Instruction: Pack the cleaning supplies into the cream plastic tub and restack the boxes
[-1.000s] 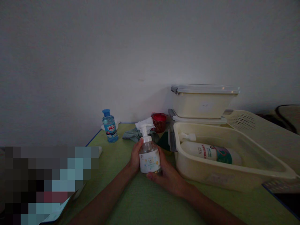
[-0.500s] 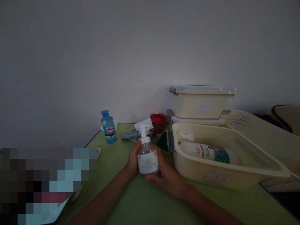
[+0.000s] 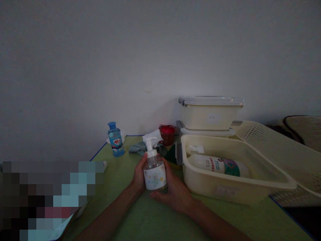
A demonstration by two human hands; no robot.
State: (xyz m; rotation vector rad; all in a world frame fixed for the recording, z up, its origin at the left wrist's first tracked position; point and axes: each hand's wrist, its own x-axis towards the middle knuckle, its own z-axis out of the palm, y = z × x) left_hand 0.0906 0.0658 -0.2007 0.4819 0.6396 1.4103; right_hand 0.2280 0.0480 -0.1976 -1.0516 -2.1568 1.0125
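Observation:
Both my hands grip a clear pump bottle (image 3: 154, 171) with a white pump head and a white label, upright just above the green table (image 3: 140, 221). My left hand (image 3: 138, 174) wraps its left side. My right hand (image 3: 174, 192) cups its right side and base. Right of the bottle stands a cream plastic tub (image 3: 225, 187), and a white pump bottle (image 3: 217, 164) with a red and teal label lies on its side inside it.
A small blue-capped bottle (image 3: 115, 144) stands near the wall at the back left. A grey cloth (image 3: 137, 147), white tissue and a red basket (image 3: 167, 134) lie behind my hands. Two lidded cream boxes (image 3: 209, 113) are stacked behind the tub; a perforated basket (image 3: 278, 150) lies at the right.
The view has drifted, so everything sits a little lower and to the left. My hands still hold the clear bottle in the same grip.

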